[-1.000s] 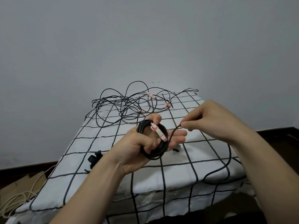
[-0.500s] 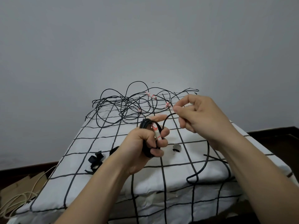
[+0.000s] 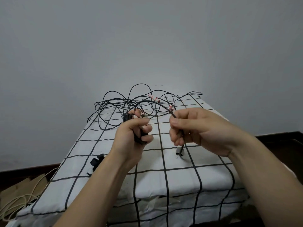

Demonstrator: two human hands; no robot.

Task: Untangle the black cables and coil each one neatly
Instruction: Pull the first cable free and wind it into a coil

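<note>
The left hand (image 3: pixel 132 133) is curled tight round a small black coil (image 3: pixel 126 118) above the middle of the checked sheet (image 3: pixel 180 181). To its right, the right hand (image 3: pixel 196 128) pinches the cable's tail (image 3: pixel 165 108), with the plug (image 3: pixel 179 151) dangling below. It looks light, limp and slightly springy, so it is best gripped close to the plug. The tangle (image 3: pixel 124 105) lies at the far end.

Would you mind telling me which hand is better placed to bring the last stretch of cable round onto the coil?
Right. The right hand grips the loose cable end, while the left hand is full, holding the coil.
</note>
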